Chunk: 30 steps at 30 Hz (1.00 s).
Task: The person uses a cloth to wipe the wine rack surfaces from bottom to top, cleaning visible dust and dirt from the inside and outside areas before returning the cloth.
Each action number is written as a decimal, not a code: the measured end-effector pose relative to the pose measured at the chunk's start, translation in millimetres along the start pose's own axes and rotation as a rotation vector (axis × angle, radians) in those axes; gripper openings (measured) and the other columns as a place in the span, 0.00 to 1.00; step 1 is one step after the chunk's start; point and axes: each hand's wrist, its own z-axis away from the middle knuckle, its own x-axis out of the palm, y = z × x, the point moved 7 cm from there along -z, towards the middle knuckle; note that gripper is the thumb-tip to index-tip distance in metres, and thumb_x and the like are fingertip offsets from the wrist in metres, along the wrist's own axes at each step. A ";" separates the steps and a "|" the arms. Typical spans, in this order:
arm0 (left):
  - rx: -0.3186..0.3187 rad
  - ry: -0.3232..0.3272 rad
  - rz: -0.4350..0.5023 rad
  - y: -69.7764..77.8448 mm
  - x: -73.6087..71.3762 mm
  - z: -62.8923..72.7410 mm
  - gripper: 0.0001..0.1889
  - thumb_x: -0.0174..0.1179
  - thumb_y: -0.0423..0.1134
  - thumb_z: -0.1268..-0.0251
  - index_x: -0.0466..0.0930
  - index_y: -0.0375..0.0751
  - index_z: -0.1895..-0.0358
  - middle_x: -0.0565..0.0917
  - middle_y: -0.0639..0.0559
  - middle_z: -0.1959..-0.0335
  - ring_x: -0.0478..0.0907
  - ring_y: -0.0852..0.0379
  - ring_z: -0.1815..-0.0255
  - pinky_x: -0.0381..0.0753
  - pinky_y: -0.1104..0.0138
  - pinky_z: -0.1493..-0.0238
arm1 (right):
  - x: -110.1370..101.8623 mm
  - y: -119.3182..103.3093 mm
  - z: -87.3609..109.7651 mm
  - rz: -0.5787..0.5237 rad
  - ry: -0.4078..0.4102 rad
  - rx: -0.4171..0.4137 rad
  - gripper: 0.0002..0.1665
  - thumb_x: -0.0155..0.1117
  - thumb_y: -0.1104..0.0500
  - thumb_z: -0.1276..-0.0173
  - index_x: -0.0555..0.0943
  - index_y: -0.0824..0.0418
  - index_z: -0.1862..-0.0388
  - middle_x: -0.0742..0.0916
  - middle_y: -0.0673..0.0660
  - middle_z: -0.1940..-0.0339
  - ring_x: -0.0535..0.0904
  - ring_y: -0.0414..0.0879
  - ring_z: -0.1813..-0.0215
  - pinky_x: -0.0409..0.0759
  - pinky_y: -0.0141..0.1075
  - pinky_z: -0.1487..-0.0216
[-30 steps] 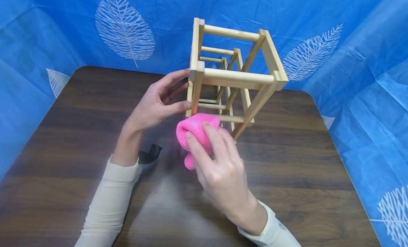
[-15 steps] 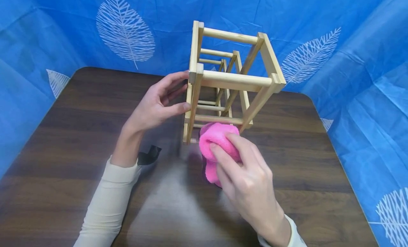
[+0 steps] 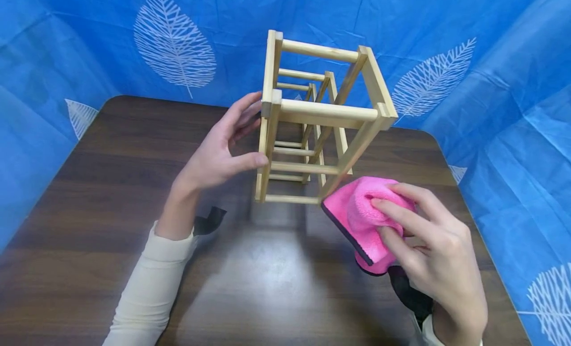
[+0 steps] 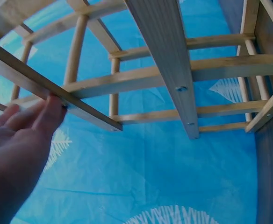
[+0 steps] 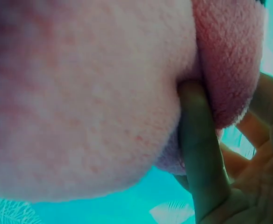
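Observation:
A pale wooden rack [image 3: 330, 109] of slats and round rungs stands upright on the table. My left hand [image 3: 218, 150] grips its left side, thumb at the near edge and fingers farther back. In the left wrist view, the fingers of that hand [image 4: 22, 140] meet a slat of the rack [image 4: 167, 65]. To the right of the rack's near foot, my right hand [image 3: 439, 257] pinches a bunched pink cloth [image 3: 357, 212] with dark edging. One cloth corner hangs toward that foot. The fluffy cloth [image 5: 94, 116] fills much of the right wrist view, a digit pressed into its fold.
The dark wood-grain table [image 3: 89, 266] reflects a bright patch of light in front of the rack. Blue sheeting [image 3: 241, 19] with white leaf prints surrounds the table at the back and sides. Black straps [image 3: 209, 221] show at both wrists.
The right hand has carried the cloth rightward along the rack's lower front, from the left post to beyond the right one. The left thumb has shifted slightly down; the rack looks nearly unmoved.

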 end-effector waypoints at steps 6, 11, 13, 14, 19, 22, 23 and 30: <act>-0.020 -0.022 -0.088 4.2 5.0 0.3 0.54 0.73 0.55 0.46 0.51 0.37 0.23 0.59 0.50 0.24 0.56 0.59 0.25 0.57 0.61 0.26 | -15.6 23.3 -2.5 0.000 0.195 0.126 0.19 0.68 0.53 0.35 0.88 0.68 0.59 0.85 0.69 0.54 0.78 0.40 0.59 0.74 0.15 0.61; -0.047 -0.028 -0.172 4.2 8.8 0.3 0.57 0.73 0.58 0.49 0.48 0.41 0.21 0.56 0.54 0.23 0.53 0.63 0.25 0.57 0.62 0.26 | -8.1 40.1 -14.9 -0.010 0.351 0.211 0.15 0.72 0.62 0.42 0.88 0.70 0.58 0.85 0.69 0.52 0.78 0.42 0.57 0.73 0.18 0.62; -0.050 -0.016 -0.177 3.8 9.1 0.3 0.57 0.73 0.58 0.49 0.48 0.42 0.21 0.56 0.54 0.23 0.54 0.63 0.25 0.57 0.62 0.26 | 0.2 49.3 -22.3 -0.054 0.363 0.231 0.15 0.73 0.66 0.43 0.87 0.71 0.57 0.84 0.68 0.51 0.78 0.44 0.56 0.75 0.19 0.62; -0.050 -0.010 -0.175 3.6 9.0 0.3 0.56 0.73 0.58 0.48 0.49 0.42 0.21 0.57 0.54 0.23 0.54 0.63 0.25 0.57 0.62 0.26 | 4.9 54.6 -25.6 -0.089 0.366 0.238 0.15 0.73 0.68 0.44 0.86 0.72 0.56 0.84 0.67 0.50 0.78 0.44 0.56 0.76 0.19 0.62; -0.037 -0.002 -0.161 2.5 8.2 0.2 0.53 0.74 0.53 0.47 0.50 0.42 0.22 0.59 0.54 0.24 0.56 0.62 0.26 0.58 0.63 0.27 | 25.4 73.8 -38.1 -0.257 0.334 0.239 0.20 0.71 0.77 0.47 0.86 0.72 0.53 0.83 0.63 0.49 0.79 0.47 0.59 0.80 0.23 0.65; -0.017 -0.005 -0.149 2.8 7.4 -0.8 0.52 0.74 0.47 0.46 0.51 0.40 0.23 0.61 0.52 0.25 0.58 0.61 0.26 0.58 0.64 0.27 | 36.5 75.4 -45.5 -0.289 0.253 0.215 0.21 0.70 0.78 0.45 0.85 0.71 0.51 0.82 0.59 0.49 0.76 0.43 0.69 0.77 0.22 0.72; -0.009 -0.006 -0.143 2.9 7.0 -1.0 0.51 0.74 0.46 0.46 0.51 0.39 0.23 0.62 0.52 0.26 0.58 0.60 0.27 0.58 0.63 0.27 | 39.8 75.3 -47.9 -0.298 0.230 0.206 0.21 0.69 0.78 0.44 0.85 0.71 0.50 0.82 0.57 0.50 0.74 0.42 0.72 0.74 0.22 0.75; -0.011 0.003 -0.149 2.0 3.5 -1.8 0.52 0.75 0.50 0.48 0.52 0.38 0.24 0.62 0.51 0.26 0.58 0.60 0.26 0.59 0.63 0.27 | 55.2 86.2 -56.8 -0.297 0.140 0.210 0.18 0.66 0.76 0.39 0.85 0.69 0.49 0.77 0.48 0.54 0.70 0.43 0.64 0.63 0.25 0.83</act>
